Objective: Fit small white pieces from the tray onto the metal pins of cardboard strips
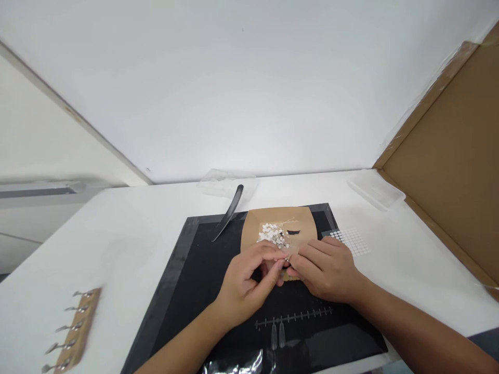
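My left hand (249,280) and my right hand (327,267) meet over the near edge of a brown paper tray (307,221). Both are closed, fingertips pinched together around a small shiny piece (287,259); its kind is mostly hidden by the fingers. Beneath the fingertips a bit of something yellowish (290,275) shows. Inside the tray lie a heap of small white round discs (273,234) and a short dark strip (293,232). Nearer to me, a clear plastic strip with short crossbars (300,317) lies on the black mat (195,291), two clear elongated pieces hanging from it.
Black tweezers (231,210) rest across the mat's far edge, near a clear plastic bag (210,182). At right are a sheet of white dots (353,241) and a clear plastic tray (376,189). A wooden strip with several metal clips (83,327) sits at left. Cardboard (448,156) stands at right.
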Demonstrator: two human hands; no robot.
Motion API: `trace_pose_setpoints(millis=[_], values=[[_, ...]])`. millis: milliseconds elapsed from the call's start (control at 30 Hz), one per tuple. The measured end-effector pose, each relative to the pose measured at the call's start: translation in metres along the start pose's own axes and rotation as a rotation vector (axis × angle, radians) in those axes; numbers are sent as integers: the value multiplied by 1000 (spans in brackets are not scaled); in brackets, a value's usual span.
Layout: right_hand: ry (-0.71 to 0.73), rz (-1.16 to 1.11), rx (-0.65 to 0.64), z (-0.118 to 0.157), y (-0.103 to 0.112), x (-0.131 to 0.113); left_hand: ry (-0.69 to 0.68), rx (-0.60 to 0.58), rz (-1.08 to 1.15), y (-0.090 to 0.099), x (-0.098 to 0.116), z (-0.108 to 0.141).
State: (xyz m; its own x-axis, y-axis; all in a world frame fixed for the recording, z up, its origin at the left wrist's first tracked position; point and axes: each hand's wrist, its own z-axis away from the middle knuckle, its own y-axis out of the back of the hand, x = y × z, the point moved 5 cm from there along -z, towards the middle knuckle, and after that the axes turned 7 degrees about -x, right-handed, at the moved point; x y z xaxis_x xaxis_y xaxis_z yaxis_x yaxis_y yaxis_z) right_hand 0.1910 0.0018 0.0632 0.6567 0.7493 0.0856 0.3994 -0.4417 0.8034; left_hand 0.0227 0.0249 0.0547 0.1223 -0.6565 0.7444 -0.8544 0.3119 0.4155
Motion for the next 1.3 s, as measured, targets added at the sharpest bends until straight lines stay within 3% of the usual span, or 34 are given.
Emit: trace_pose_setpoints(millis=[533,733,1300], values=[[5,39,-37,0,-4,-2,72,102,-145,3,-2,3],[-16,55,-26,-2,-1,-3,-4,99,-169,4,3,1],[-44,69,-62,-2,-5,-3,41,78,-201,1,1,1]])
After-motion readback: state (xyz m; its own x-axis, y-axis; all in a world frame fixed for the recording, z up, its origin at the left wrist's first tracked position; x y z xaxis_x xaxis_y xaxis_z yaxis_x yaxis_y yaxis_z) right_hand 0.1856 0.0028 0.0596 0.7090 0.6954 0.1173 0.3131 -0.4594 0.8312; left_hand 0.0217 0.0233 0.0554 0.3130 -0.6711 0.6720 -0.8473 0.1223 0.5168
